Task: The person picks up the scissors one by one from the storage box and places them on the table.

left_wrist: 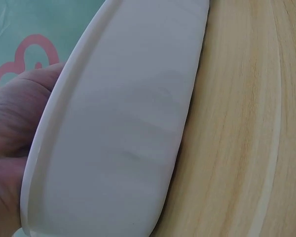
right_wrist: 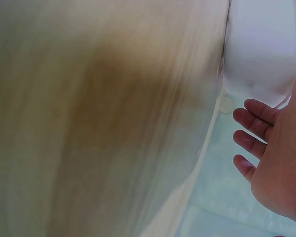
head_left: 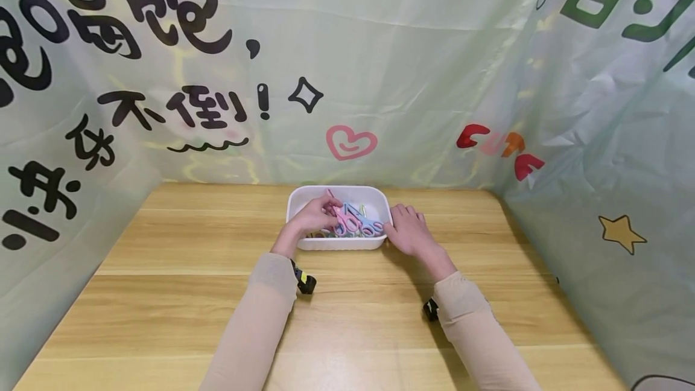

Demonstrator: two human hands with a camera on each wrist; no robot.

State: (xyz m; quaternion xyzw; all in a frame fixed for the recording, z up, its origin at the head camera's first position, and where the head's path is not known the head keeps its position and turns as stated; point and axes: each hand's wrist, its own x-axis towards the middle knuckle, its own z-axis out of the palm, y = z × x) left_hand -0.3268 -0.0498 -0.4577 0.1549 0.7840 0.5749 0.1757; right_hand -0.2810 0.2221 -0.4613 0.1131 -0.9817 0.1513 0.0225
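Observation:
A white plastic box (head_left: 343, 244) with small scissors inside stands near the back of the table. My left hand (head_left: 315, 215) reaches over its left side and pinches the pink scissors (head_left: 350, 222) near the blades. Beside them lie blue scissors (head_left: 370, 225), partly overlapped, with other small items underneath that are hard to make out. In the left wrist view the box wall (left_wrist: 113, 123) hides the fingertips. My right hand (head_left: 411, 231) rests against the box's right end, thumb at the rim. Its fingers (right_wrist: 251, 144) extend loosely outside the box in the right wrist view.
The wooden table (head_left: 190, 294) runs back to a pale fabric sheet (head_left: 412, 77) printed with characters and a pink heart. More fabric hangs along the left and right sides. Both wrists carry small black cameras (head_left: 306, 283).

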